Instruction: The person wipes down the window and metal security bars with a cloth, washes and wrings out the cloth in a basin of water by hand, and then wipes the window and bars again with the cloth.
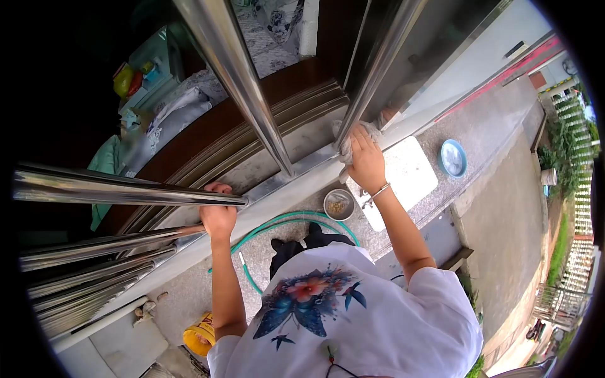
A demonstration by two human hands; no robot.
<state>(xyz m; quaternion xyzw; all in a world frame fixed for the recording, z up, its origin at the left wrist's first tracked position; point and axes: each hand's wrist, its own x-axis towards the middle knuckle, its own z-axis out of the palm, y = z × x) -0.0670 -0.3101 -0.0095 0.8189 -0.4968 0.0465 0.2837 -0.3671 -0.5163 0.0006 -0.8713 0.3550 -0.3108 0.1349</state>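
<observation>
My left hand (218,211) is closed around a shiny metal window bar (126,188), low down near the sill. Farther right, my right hand (365,157) presses a greyish cloth (346,143) against the foot of another upright bar (378,69), its fingers together over the cloth. Between my hands a third bar (246,88) meets the metal rail (309,165) along the window ledge. Behind the bars run the brown window tracks (296,113).
Below the ledge are a white sink (409,176), a metal bowl (339,205) with small pieces inside, and a green hose (252,234) on the ground. A blue basin (452,158) stands at the right, a yellow bucket (200,334) at the lower left.
</observation>
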